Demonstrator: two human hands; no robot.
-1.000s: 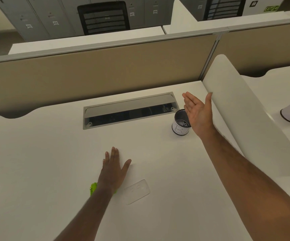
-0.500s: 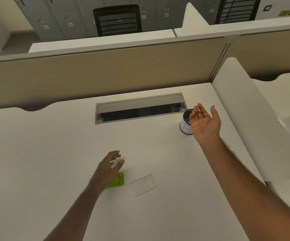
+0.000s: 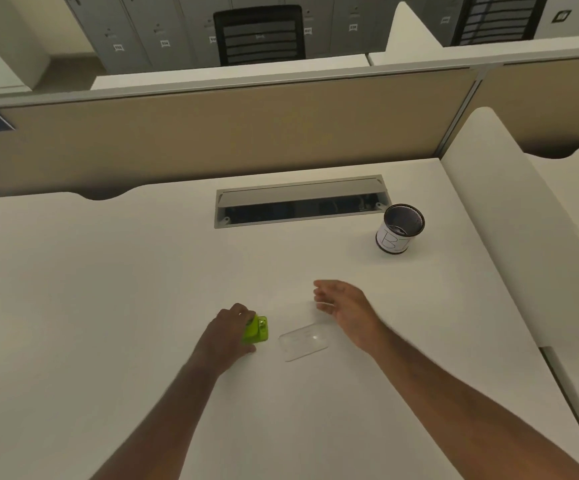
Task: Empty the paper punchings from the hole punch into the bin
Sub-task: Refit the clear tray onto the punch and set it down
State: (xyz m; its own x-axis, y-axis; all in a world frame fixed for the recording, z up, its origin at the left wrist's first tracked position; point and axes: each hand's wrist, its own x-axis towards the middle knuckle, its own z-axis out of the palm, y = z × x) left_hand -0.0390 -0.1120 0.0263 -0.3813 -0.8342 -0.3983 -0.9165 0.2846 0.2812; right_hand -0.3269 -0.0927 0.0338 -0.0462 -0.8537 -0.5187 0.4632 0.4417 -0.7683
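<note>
Right hand has dropped; left hand grips one hole punch.

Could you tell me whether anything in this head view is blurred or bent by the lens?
Head view: right hand is motion-smeared at the fingers; left hand on the green punch is sharper; the wide lens bows the partition; lighting dim and even.

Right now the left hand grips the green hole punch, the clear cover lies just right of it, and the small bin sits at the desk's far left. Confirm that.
One detail is wrong: the small bin sits at the desk's far right, beside the white divider, as the head view shows. The rest holds: the left hand grips the green hole punch, and the clear cover lies just right of it.
</note>
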